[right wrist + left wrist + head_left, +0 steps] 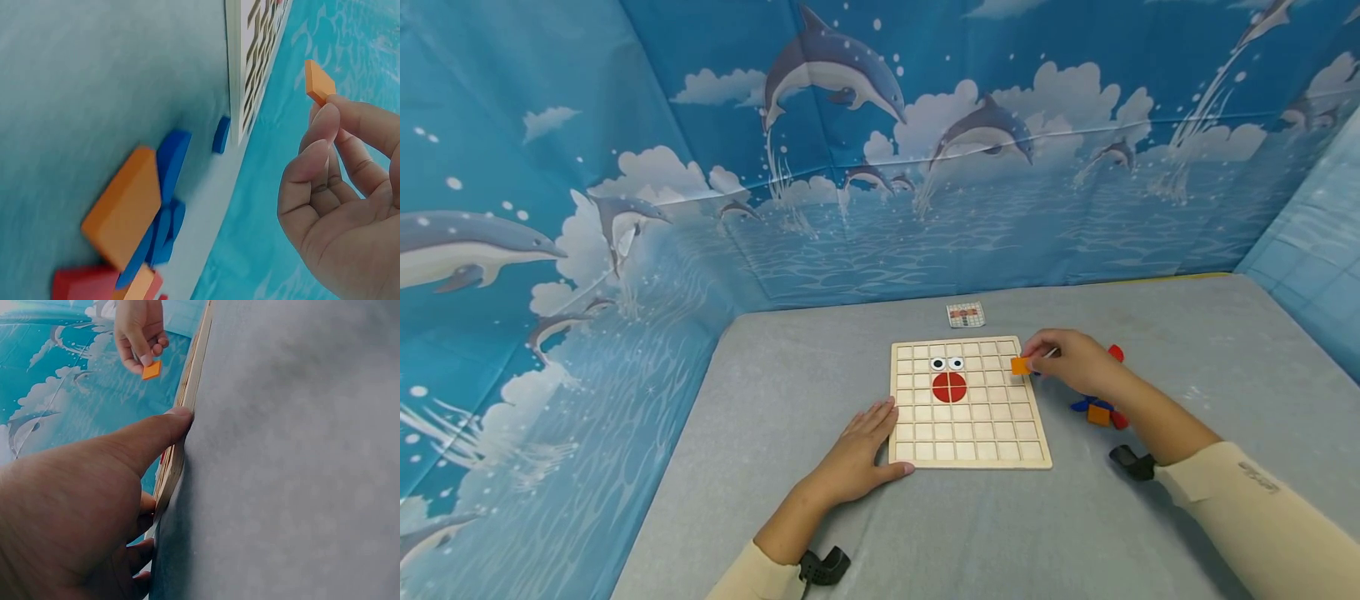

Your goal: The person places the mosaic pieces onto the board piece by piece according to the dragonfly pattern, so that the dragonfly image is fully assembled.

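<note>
Between thumb and fingertips my right hand [1073, 360] pinches an orange square tile [1019, 366], held above the right edge of a wooden grid board [985, 430]. In the right wrist view the same orange tile [319, 82] sticks out past the fingertips. My left hand [859, 457] touches the board's lower left corner, its fingers along the left side and the thumb at the front edge. Two round eye pieces [947, 364] sit in the board's upper cells. Right below them, red quarter pieces [950, 387] form a disc.
Right of the board lies a loose pile of blue, red and orange pieces [1098, 415], partly hidden by my right arm. One blue piece [221, 134] lies close to the board's edge. Behind the board is a small pattern card [966, 314]. A dolphin-print curtain [880, 242] borders the grey table.
</note>
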Available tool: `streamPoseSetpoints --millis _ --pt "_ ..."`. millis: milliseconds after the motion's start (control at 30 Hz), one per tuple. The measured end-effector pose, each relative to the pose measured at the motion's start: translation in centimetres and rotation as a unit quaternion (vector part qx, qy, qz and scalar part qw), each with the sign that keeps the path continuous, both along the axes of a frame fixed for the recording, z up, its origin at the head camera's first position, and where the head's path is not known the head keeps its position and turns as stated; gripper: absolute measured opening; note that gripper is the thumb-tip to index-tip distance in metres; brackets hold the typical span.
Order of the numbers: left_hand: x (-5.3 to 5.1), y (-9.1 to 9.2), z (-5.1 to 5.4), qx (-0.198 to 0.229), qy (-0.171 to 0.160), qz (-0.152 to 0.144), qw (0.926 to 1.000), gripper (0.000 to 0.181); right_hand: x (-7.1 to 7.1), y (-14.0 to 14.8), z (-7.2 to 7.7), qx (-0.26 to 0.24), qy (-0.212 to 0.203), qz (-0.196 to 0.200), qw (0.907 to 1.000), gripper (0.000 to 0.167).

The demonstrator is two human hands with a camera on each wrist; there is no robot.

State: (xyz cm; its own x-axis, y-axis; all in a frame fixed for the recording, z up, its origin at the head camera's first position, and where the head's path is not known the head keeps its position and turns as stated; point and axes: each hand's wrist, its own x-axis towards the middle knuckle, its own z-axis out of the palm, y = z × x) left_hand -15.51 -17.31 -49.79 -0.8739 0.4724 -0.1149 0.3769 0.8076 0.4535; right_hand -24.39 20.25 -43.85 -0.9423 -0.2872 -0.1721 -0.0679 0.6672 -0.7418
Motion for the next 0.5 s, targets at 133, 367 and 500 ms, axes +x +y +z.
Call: streamPoseSetpoints --millis 133,367,500 --pt "0.1 0.1 0.1 0.003 -0.003 0.000 1.0000 0.092 -0.2 -1.0 -0.3 -0.006 -0.003 0.006 1.0000 0.017" --pt "0.1 0.1 0.1 0.000 0.000 0.000 1.0000 0.092 -0.6 -2.5 -0.9 -0.021 -0.001 0.021 0.9996 0.016" --pt "-0.1 0.1 0.0 0.001 0.001 0.001 1.0000 0.092 -0.9 -3.2 -1.1 -0.019 -0.003 0.023 0.9995 0.015"
